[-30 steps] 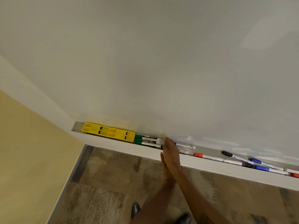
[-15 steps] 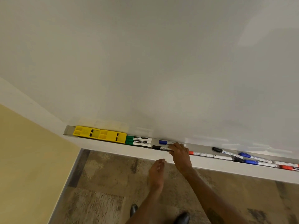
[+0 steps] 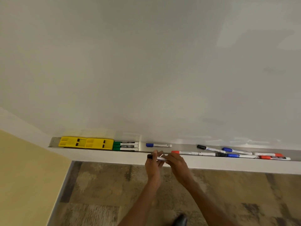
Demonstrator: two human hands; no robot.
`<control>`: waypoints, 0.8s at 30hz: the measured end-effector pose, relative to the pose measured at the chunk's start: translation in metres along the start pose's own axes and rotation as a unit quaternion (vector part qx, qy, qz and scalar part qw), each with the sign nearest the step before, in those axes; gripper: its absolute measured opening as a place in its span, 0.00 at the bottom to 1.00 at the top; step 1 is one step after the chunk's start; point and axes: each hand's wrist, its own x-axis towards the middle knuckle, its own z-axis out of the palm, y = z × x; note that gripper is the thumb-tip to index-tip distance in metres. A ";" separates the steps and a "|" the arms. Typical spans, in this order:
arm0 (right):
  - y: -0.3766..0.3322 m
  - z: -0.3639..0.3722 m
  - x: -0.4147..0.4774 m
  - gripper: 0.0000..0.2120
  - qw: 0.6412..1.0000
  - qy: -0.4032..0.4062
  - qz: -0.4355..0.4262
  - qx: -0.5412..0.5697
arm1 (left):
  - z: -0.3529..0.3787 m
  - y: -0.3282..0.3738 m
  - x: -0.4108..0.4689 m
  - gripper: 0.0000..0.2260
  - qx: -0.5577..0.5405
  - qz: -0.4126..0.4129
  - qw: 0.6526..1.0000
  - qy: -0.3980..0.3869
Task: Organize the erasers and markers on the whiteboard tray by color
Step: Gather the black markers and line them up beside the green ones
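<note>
Both hands share one grip: the left hand (image 3: pixel 152 165) and right hand (image 3: pixel 176 163) pinch a black-capped white marker (image 3: pixel 156 158) just off the grey whiteboard tray (image 3: pixel 187 148). A fumbled handover could drop it; the lone blue-capped marker (image 3: pixel 158 145) at twelve o'clock could get nudged.

Soft, even indoor light, faint glare on the whiteboard (image 3: pixel 162 62), wide-angle bending at edges.

The whiteboard (image 3: pixel 146 62) looks smooth with a soft sheen. Its tray (image 3: pixel 184 148) is brushed grey metal. At nine o'clock, two yellow erasers (image 3: pixel 86 142) look like matt moulded plastic; the markers' (image 3: pixel 158 145) barrels are glossy white plastic. The floor (image 3: pixel 105 185) is mottled, rough-looking carpet.
</note>
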 end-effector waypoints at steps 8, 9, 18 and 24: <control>0.069 -0.057 -0.023 0.14 0.969 0.101 0.208 -0.084 | 0.034 -0.030 -0.013 0.14 -0.022 -0.056 0.998 -0.014; 0.081 -0.068 -0.025 0.15 0.961 0.111 0.232 -0.102 | 0.039 -0.034 -0.015 0.14 -0.018 -0.066 0.997 -0.026; 0.150 -0.115 -0.026 0.21 0.947 0.003 0.227 -0.228 | 0.078 -0.068 -0.028 0.14 -0.025 -0.110 0.991 -0.076; 0.162 -0.118 -0.026 0.21 0.959 -0.006 0.176 -0.220 | 0.095 -0.081 -0.032 0.15 -0.017 -0.108 0.991 -0.077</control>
